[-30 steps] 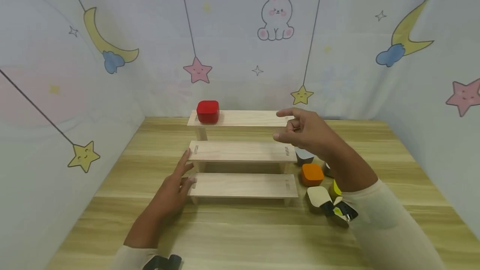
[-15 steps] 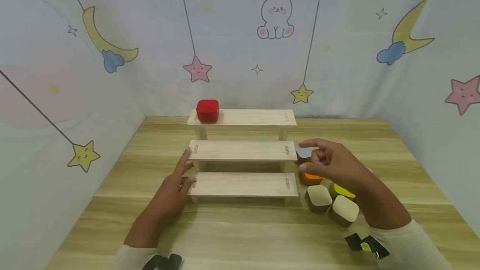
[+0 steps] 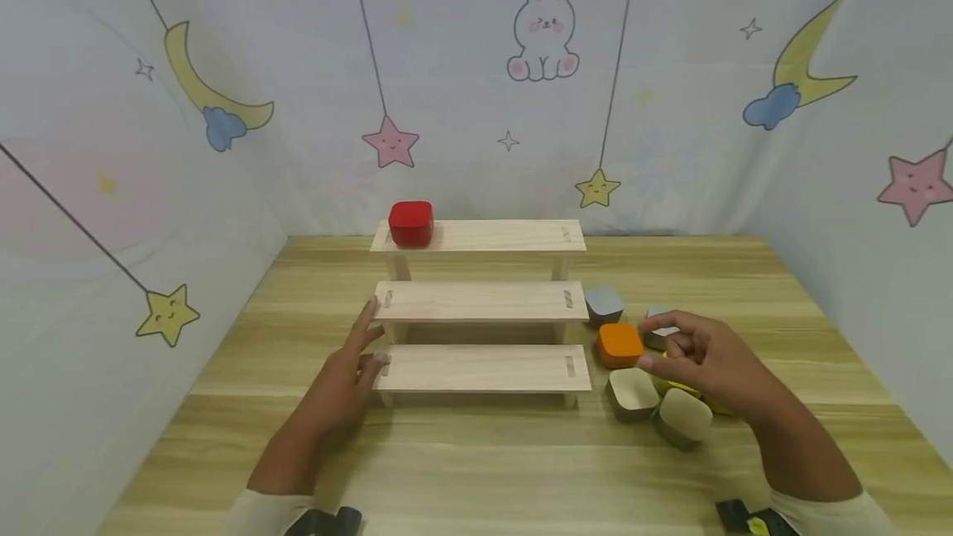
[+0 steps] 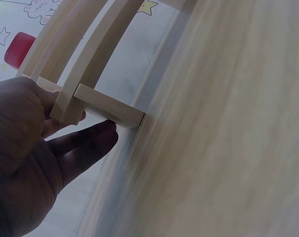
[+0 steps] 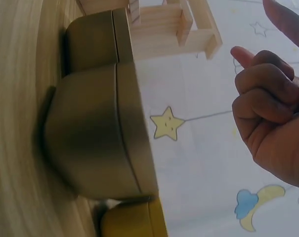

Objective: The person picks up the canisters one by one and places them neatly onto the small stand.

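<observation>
A three-step wooden stand (image 3: 482, 302) holds a red rounded-square box (image 3: 411, 223) at the left of its top step. My left hand (image 3: 346, 379) rests against the stand's left side, index fingertip at the middle step and thumb on the lowest. In the left wrist view, its fingers (image 4: 97, 140) lie along the stand's leg. My right hand (image 3: 707, 358) holds nothing above the loose boxes. Its index finger and thumb are spread apart, the other fingers curled in. An orange box (image 3: 620, 344) lies just left of those fingertips. A yellow box (image 3: 673, 375) is partly hidden under the hand.
Two cream boxes (image 3: 633, 391) sit at the front of the group, with a lid seam showing on the near one (image 5: 90, 133) in the right wrist view. A grey box (image 3: 604, 304) stands beside the middle step, and another grey one (image 3: 658, 329) is behind my right hand. Printed curtains surround the table.
My right hand has come away from the top step, moving right and toward me, and is now over the boxes. The left hand and the red box have stayed put.
</observation>
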### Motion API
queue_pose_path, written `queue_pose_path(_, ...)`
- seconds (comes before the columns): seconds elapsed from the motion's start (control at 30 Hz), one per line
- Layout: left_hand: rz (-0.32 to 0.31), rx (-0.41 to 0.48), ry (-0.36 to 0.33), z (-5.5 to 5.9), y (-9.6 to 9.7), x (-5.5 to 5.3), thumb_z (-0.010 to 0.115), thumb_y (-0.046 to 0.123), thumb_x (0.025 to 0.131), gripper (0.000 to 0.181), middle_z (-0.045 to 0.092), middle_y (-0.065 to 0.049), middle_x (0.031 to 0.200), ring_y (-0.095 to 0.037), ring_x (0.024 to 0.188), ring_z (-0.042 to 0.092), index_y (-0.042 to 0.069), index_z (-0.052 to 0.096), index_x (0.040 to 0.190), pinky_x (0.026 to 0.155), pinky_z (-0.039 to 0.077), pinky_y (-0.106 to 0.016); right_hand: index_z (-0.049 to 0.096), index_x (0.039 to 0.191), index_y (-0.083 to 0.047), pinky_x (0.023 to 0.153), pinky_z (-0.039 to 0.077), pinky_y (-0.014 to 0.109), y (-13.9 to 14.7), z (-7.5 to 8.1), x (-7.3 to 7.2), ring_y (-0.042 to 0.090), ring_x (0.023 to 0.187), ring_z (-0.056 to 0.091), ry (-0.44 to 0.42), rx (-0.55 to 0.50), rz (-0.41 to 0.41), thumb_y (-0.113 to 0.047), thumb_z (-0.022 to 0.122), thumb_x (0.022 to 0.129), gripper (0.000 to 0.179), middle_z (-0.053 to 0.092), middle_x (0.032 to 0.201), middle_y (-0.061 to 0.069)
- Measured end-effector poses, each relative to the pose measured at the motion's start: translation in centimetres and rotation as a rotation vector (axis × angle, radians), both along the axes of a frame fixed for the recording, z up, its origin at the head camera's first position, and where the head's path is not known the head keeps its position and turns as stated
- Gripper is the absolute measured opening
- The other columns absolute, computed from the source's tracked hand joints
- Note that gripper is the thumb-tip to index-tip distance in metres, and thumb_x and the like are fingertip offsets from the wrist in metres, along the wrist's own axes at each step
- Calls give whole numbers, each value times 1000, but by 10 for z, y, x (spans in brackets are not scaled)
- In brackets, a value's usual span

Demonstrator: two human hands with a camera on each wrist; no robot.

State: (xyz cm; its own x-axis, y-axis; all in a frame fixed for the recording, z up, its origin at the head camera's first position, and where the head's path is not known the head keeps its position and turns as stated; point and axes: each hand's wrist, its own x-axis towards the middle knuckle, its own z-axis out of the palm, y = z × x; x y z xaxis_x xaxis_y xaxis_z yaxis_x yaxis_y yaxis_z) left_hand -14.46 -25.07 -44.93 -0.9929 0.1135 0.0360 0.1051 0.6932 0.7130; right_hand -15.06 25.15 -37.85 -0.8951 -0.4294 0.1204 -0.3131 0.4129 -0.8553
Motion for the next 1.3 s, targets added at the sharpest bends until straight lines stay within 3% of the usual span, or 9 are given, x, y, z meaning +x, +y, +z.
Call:
queue_pose_path(0.27,0,3,-18,6,-1,2,52,14,116,90,39,-22,175,-47,142,64,44,-9,175,116,52,-65,71,129,-5,49,38,31,17,-14,14,1,51,26,15,175,-178,-28,83,99,39,29,61,-13)
queue_pose_path(0.53,-18,10,-8,6,0,2,51,13,116,89,39,-24,174,-47,141,64,41,-9,175,116,52,-65,69,126,-7,48,36,26,29,-19,26,2,52,28,-6,308,-233,-36,89,93,49,31,62,-12)
queue_pose_path(0.9,-19,13,-10,5,0,2,51,13,116,89,40,-24,174,-47,140,65,41,-8,176,115,53,-65,57,128,-12,52,36,25,37,-20,35,8,57,38,-148,492,-208,-49,97,78,74,36,66,-7)
queue_pose_path(1.1,-14,17,-13,4,1,1,51,14,116,89,39,-23,175,-47,141,64,45,-9,175,115,54,-65,56,130,-11,59,36,27,40,-18,39,14,68,45,-126,593,-219,-53,96,78,78,34,73,-5)
queue_pose_path(1.3,4,2,-24,4,3,0,51,15,116,90,39,-22,175,-47,142,63,47,-11,174,115,52,-65,59,125,-13,58,34,26,40,-22,42,13,65,43,-85,625,-224,-50,99,75,74,36,73,-4)
